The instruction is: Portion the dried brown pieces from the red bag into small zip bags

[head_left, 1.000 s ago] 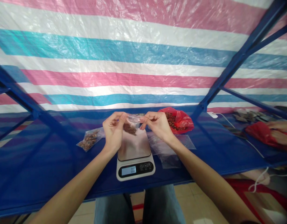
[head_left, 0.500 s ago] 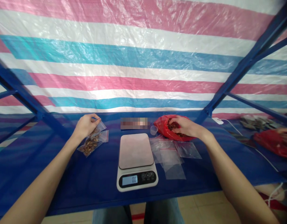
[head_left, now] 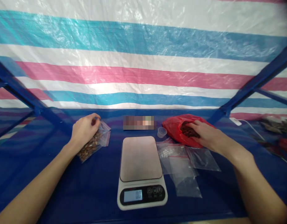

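On the left, my left hand (head_left: pixel 84 129) has its fingers curled at the upper end of the filled zip bags (head_left: pixel 89 148), which hold brown pieces. Something small and dark red-brown shows by its fingertips; what it is, I cannot make out. My right hand (head_left: pixel 205 133) reaches into the mouth of the red plastic bag (head_left: pixel 173 124), fingers stretched out onto the dark brown pieces (head_left: pixel 188 129). The fingertips are partly hidden there. Between both hands stands a white kitchen scale (head_left: pixel 141 160) with a bare plate, reading 0.0.
Several flat clear zip bags (head_left: pixel 182 158) overlap right of the scale. A small clear plastic cup (head_left: pixel 161 132) stands beside the red bag. Behind the scale lies a blurred-out flat item (head_left: pixel 140 123). Blue frame bars (head_left: pixel 248 82) and a striped sheet (head_left: pixel 134 74) bound the blue surface. A white plug with cable (head_left: pixel 235 121) lies right.
The view has shifted, so the scale and bags appear lower and larger. My left hand has moved down over the filled bags. My right hand remains in the red bag.
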Demonstrator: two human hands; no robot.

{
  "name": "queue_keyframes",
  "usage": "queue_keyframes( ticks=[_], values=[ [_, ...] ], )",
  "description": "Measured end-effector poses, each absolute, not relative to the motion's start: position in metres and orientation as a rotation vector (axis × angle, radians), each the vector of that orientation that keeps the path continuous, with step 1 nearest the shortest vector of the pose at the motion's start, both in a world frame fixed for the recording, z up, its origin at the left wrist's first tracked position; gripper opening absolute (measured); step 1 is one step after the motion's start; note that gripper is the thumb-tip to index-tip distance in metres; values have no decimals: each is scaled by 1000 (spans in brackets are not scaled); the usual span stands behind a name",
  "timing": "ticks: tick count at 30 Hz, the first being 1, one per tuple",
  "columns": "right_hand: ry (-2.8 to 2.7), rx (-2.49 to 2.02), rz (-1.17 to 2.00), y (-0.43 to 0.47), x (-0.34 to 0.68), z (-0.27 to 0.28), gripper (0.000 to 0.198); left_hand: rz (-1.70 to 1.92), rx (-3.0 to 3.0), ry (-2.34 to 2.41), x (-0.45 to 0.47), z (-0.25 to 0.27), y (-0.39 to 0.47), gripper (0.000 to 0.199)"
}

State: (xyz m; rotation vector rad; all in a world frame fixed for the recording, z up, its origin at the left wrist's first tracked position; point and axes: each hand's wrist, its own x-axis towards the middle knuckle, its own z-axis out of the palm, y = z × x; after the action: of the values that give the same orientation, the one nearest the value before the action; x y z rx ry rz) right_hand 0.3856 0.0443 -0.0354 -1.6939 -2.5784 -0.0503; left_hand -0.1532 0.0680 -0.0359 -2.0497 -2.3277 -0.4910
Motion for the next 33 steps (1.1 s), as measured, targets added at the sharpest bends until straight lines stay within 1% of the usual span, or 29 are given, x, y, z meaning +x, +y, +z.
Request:
queue_keyframes(
  ticks=[3,7,10,15,19,33],
  values=[
    [-2586,-1669,-109,50,384,-36,38,-607,-2054,-2250,-151,-35,64,39],
    [-2550,-1697,-121,56,372,-32,29,-880,-2096,-2052,-145,-31,58,32],
    [-2489,-1712,-129,60,363,-33,27,-1008,-2222,-1846,-139,-26,53,28],
    [-2428,-1602,-8,64,359,-32,25,-970,-2485,-1549,-123,-21,42,27],
    [-2335,-1557,-18,61,356,-22,23,-943,-2568,-1420,-113,-20,37,26],
    [-2196,-1418,-20,48,355,1,20,-904,-2612,-1441,-124,-27,46,27]
  ],
)
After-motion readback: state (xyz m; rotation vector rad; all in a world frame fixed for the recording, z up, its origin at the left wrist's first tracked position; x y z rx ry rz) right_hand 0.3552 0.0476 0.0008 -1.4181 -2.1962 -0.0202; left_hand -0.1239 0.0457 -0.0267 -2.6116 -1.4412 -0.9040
